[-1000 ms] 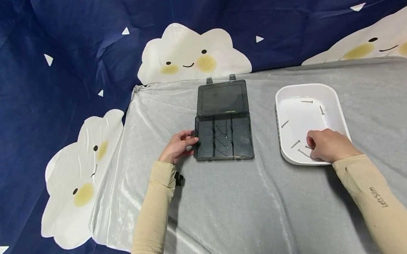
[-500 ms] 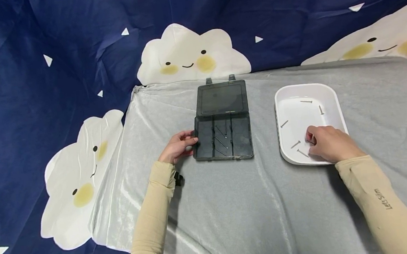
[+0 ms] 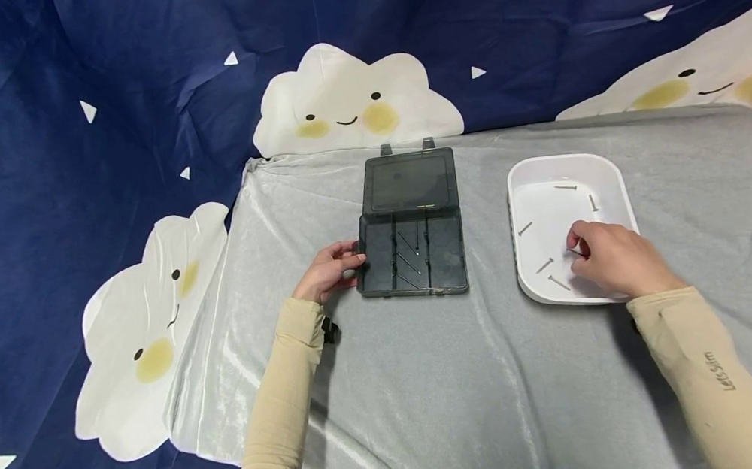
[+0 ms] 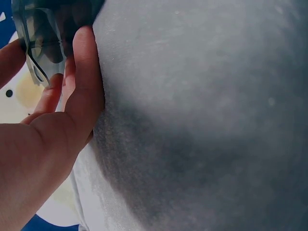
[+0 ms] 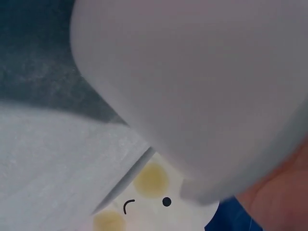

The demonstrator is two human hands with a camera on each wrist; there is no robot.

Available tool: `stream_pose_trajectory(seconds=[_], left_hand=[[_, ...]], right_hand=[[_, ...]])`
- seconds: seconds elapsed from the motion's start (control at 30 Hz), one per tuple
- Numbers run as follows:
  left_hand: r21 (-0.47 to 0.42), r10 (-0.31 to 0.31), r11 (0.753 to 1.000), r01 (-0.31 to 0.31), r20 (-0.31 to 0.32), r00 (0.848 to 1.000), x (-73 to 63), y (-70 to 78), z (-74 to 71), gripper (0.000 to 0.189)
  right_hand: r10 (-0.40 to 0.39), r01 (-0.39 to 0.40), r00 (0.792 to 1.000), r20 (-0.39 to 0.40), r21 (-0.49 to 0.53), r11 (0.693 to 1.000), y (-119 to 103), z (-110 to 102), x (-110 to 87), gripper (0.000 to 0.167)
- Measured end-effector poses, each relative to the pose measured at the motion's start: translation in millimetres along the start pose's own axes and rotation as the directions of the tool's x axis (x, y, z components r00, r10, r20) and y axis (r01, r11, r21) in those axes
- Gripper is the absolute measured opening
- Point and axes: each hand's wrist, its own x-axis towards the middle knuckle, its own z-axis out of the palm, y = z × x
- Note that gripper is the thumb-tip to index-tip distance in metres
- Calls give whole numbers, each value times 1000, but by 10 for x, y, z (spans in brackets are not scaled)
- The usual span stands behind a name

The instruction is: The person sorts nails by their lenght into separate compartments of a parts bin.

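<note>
In the head view, my left hand [image 3: 327, 273] holds the left edge of a dark translucent compartment box [image 3: 379, 264], which lies with its lid [image 3: 409, 182] raised. The left wrist view shows the thumb and fingers on either side of the box's corner [image 4: 45, 29]. Several screws [image 3: 409, 264] lie in its middle compartment. Over the white tray [image 3: 521, 269] at right, my right hand [image 3: 616, 257] pinches a screw [image 3: 575, 251] between thumb and fingertips. Several other screws [image 3: 558, 282] lie spread on the tray floor. The tray's outer wall [image 5: 183, 86] hides the fingertips in the right wrist view.
A grey cloth [image 3: 431, 380] covers the table. Behind it hangs a dark blue curtain [image 3: 505, 18] with white clouds. Between box and tray lies a strip of the grey cloth. The tray's raised rim surrounds the screws.
My right hand has lifted slightly and drawn back to the right, with a screw now visible in its pinch. The left hand and the box have stayed put.
</note>
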Motion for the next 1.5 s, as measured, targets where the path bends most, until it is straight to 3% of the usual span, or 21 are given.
stream_pose_trajectory(seconds=[0.27, 0.6, 1.1, 1.2, 1.37, 1.5], left_hand=[[-4, -6, 1000, 6, -7, 1000, -5, 4, -4, 52], [6, -7, 1000, 7, -4, 1000, -12, 28, -11, 52], [3, -5, 1000, 5, 0, 1000, 0, 13, -7, 51], [-2, -7, 1000, 7, 0, 1000, 3, 5, -9, 51], [-1, -2, 1000, 2, -1, 1000, -2, -1, -10, 51], [4, 1, 1000, -1, -1, 1000, -3, -8, -11, 51]], right_hand=[[-8, 9, 998, -57, 18, 1000, -59, -94, -11, 21], [-118, 124, 976, -185, 24, 992, -123, -183, -11, 21], [-150, 167, 954, -259, 43, 985, -440, -355, -23, 21], [-172, 201, 937, -305, 64, 978, -519, -371, -9, 20], [-213, 276, 891, -400, 105, 955, -646, -372, 11, 18], [-227, 318, 872, -434, 151, 936, -725, -370, 32, 17]])
